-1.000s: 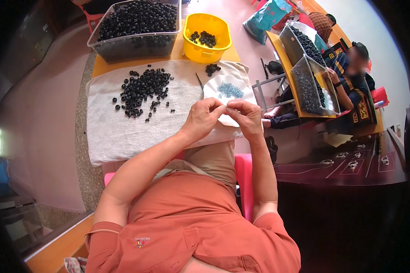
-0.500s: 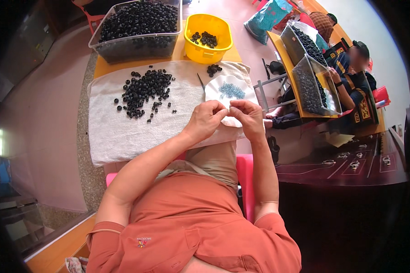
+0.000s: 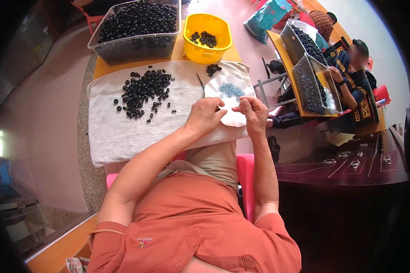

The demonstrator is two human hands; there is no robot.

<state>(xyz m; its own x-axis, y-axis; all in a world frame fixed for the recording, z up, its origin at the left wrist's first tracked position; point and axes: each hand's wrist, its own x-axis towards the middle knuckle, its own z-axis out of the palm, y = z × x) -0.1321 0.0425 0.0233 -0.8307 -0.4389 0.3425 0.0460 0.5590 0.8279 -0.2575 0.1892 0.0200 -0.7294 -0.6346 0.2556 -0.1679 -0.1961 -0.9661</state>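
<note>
My left hand [image 3: 204, 117] is closed in a pinch at the near edge of a white scalloped plate [image 3: 213, 87], with a small black piece [image 3: 221, 108] showing at its fingertips. Across a short gap, my right hand [image 3: 256, 113] also pinches over the plate's right edge; whatever it holds is too small to make out. Tiny pale-blue pieces [image 3: 231, 89] lie heaped on the plate. A dark pointed tool, perhaps tweezers [image 3: 200, 81], rests against its left rim. Several small black round parts [image 3: 213, 69] sit just behind the plate.
A loose pile of black parts [image 3: 146, 91] covers part of the white towel [image 3: 109, 141] on the left. Behind it stand a clear bin [image 3: 136, 51] full of such parts and a yellow tub [image 3: 206, 55] holding several. A co-worker sits at another table [image 3: 289, 75] with bins, at right.
My hands were together at the fingertips and have moved apart. The right hand has shifted slightly right and turned; a dark piece now shows at the left fingertips.
</note>
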